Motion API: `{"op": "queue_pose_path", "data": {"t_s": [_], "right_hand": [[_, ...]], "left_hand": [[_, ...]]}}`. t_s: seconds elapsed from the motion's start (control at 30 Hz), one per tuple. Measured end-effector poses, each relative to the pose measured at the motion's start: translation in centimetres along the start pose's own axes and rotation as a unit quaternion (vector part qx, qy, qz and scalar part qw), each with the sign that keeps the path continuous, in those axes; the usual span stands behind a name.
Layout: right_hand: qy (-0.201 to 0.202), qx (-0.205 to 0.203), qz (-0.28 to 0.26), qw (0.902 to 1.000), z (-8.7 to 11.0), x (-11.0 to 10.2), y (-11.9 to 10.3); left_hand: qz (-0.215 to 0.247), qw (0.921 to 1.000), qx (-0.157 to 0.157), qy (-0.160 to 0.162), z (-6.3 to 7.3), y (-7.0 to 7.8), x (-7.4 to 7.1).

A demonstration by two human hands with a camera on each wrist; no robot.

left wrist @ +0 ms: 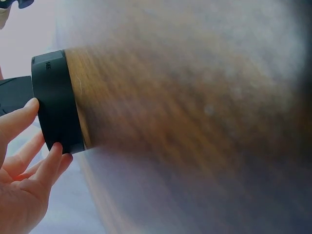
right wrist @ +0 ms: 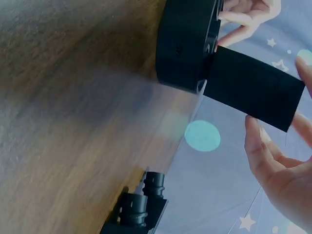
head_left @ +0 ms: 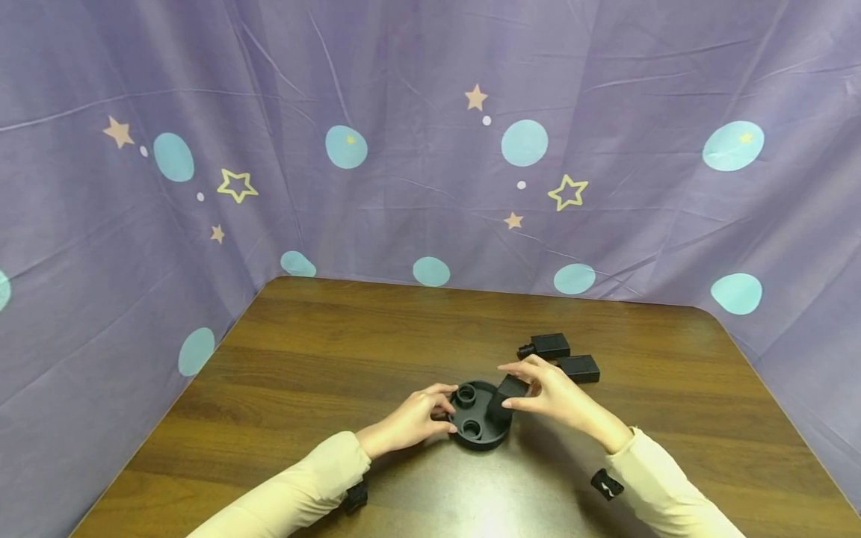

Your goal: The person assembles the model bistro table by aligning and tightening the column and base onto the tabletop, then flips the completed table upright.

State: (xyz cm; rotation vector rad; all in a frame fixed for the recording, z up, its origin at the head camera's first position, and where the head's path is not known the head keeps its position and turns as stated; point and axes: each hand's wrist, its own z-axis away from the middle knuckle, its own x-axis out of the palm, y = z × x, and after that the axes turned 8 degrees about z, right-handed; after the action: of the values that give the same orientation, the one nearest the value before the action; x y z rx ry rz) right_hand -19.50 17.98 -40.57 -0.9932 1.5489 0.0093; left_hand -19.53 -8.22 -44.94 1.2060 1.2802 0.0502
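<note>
The left hand (head_left: 413,422) is pinching the rim of a round black base (head_left: 480,445), which is resting on the counter (head_left: 336,336) about midway between the left and right edges. Two raised rings (head_left: 466,396) are showing on its left half. The right hand (head_left: 563,397) is pinching a tilted black block (head_left: 514,385) over the base's right side; its seating is staying hidden. Two more blocks (head_left: 551,345) with ridged knobs are lying towards the far right corner.
</note>
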Motion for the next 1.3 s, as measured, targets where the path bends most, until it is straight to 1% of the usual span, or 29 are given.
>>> {"op": "queue_pose_path", "data": {"t_s": [0.1,0.27,0.4,0.53,0.63,0.73,0.83,0.9,1.0,1.13,1.2,1.3], "right_hand": [[-0.013,-0.013,0.012,0.9997,-0.1,0.2,-0.2],[-0.027,-0.023,0.027,0.9990,-0.3,0.0,-0.3],[-0.044,-0.033,0.029,0.9981,-0.5,-0.3,-0.1],[-0.057,-0.040,0.014,0.9975,-0.5,-0.5,0.1],[-0.047,-0.050,0.005,0.9976,-0.5,-0.4,0.1],[-0.016,-0.065,0.011,0.9977,-0.7,0.0,0.1],[0.008,-0.069,0.018,0.9975,-0.9,0.6,-0.2],[0.013,-0.068,0.015,0.9975,-1.0,0.8,-0.4],[-0.011,-0.065,-0.007,0.9978,-0.9,0.6,-0.8],[-0.074,-0.058,-0.027,0.9952,-0.8,-0.1,-1.2],[-0.102,-0.054,-0.027,0.9930,-0.8,-0.4,-1.4],[-0.125,-0.039,-0.016,0.9912,-0.9,-0.6,-1.5]], "left_hand": [[-0.002,1.0000,0.003,0.000,0.0,0.0,0.0],[-0.002,1.0000,0.006,0.002,0.0,0.0,0.0],[-0.002,1.0000,0.006,0.003,0.0,0.0,0.0],[-0.003,1.0000,0.006,0.002,0.0,0.0,0.1],[-0.003,1.0000,0.007,0.002,0.0,0.0,0.1],[-0.002,1.0000,0.008,0.002,0.0,-0.1,0.1],[-0.002,1.0000,0.007,0.002,0.0,-0.1,0.1],[-0.001,1.0000,0.008,0.001,-0.1,-0.1,0.1],[-0.002,1.0000,0.009,0.001,-0.1,-0.1,0.0],[-0.005,1.0000,0.008,0.000,-0.1,0.0,-0.2],[-0.005,1.0000,0.008,-0.001,0.0,0.0,-0.2],[-0.001,1.0000,0.010,-0.001,-0.1,-0.1,-0.2]]}}
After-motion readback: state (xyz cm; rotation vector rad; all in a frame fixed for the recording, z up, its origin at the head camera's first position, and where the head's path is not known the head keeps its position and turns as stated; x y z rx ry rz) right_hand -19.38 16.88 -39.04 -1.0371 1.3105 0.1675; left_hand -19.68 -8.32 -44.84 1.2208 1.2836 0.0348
